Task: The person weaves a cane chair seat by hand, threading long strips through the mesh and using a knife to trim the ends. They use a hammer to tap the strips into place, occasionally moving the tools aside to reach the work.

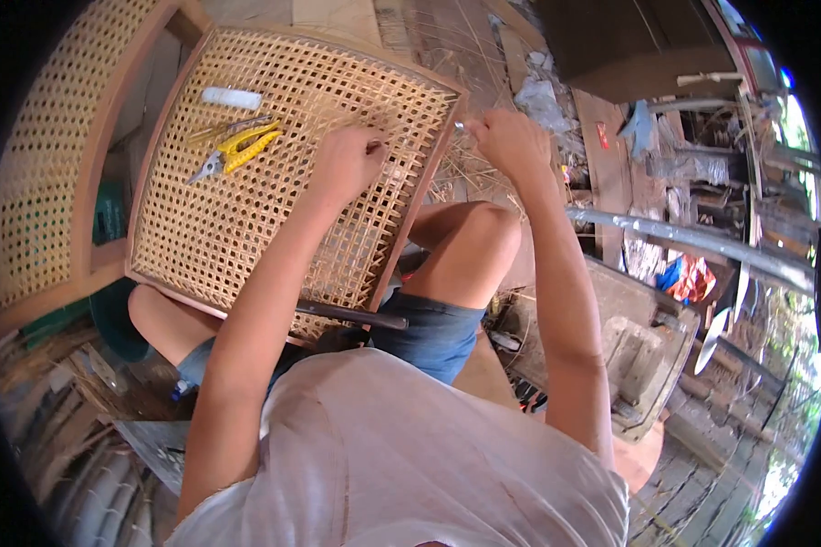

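Note:
A wooden chair frame with a woven cane seat point(274, 210) lies across my lap, tilted in view. My left hand point(348, 164) is closed just above the weave, its fingers curled; whatever is in them is hidden. Just beyond the seat's right rim, my right hand point(513, 141) is closed around something, of which only a small shiny tip point(461, 125) shows towards the rim. On the weave left of my left hand lie yellow-handled cutters point(246, 150) and a white cylindrical piece point(232, 98). A dark rod point(356, 314) rests across the seat's near edge.
The chair's cane back point(46, 164) rises at the left. A metal pipe point(693, 239) runs across the right side, above a worn wooden panel point(611, 337). Clear plastic point(540, 102), cane scraps and a red and blue wrapper point(689, 276) lie about the floor.

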`<move>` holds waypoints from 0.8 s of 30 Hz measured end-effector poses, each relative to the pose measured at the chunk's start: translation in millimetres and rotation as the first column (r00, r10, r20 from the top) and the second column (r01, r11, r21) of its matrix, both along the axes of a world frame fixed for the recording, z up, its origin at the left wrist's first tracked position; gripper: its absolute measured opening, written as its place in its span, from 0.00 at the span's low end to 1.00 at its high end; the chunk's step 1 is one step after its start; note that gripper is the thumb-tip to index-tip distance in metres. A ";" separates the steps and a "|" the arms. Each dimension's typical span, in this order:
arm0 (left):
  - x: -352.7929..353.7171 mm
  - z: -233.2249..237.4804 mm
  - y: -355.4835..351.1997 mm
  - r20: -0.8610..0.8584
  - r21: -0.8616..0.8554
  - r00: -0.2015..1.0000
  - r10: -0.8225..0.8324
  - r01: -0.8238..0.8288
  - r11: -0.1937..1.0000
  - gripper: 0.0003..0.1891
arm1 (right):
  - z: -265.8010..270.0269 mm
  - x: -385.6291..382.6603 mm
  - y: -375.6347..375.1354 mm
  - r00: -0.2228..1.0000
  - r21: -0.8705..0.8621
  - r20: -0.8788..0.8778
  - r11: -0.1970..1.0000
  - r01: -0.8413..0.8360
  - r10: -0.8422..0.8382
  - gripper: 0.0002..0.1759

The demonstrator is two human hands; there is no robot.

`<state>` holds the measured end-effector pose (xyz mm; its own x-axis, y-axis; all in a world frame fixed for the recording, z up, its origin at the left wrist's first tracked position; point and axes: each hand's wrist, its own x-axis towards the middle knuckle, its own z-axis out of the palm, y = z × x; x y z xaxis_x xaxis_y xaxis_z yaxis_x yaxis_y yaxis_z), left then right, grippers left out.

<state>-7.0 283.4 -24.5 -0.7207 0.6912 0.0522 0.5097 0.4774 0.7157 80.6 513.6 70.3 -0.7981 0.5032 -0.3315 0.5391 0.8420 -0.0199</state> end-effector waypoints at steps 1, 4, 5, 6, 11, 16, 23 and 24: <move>4.1 1.2 0.3 0.061 0.082 0.997 0.046 -0.051 0.995 0.11 | -4.5 10.2 3.4 0.989 -0.106 -0.147 0.994 -0.027 0.011 0.28; 7.1 8.3 2.9 0.151 0.160 0.982 0.112 -0.136 0.978 0.09 | -14.2 24.3 -38.3 0.953 -0.263 -0.301 0.964 -0.036 -0.046 0.24; 5.7 1.7 1.3 0.098 0.206 0.986 0.133 -0.151 0.967 0.09 | -25.1 21.2 -49.8 0.949 -0.274 -0.307 0.962 -0.020 -0.067 0.24; 4.6 -2.3 0.1 0.044 0.251 0.987 0.153 -0.159 0.955 0.09 | -41.1 19.0 -61.4 0.941 -0.263 -0.335 0.964 -0.046 -0.046 0.21; 6.1 4.7 3.4 0.009 0.087 0.997 0.076 -0.077 0.993 0.09 | -68.4 7.7 -75.9 0.936 -0.264 -0.351 0.956 -0.124 0.025 0.12; 17.0 -3.0 4.0 -0.092 0.086 0.994 0.061 -0.053 0.995 0.08 | -49.3 20.7 -24.7 0.934 -0.024 -0.312 0.982 -0.190 0.173 0.12; 22.3 -5.7 2.5 -0.286 0.143 0.958 0.023 0.019 0.990 0.07 | -43.6 27.0 50.4 0.948 -0.092 -0.316 0.993 -0.067 0.035 0.15; 19.1 -2.2 3.7 -0.289 0.147 0.957 0.030 0.014 0.989 0.07 | -43.4 24.3 47.4 0.947 -0.088 -0.320 0.993 -0.073 0.042 0.15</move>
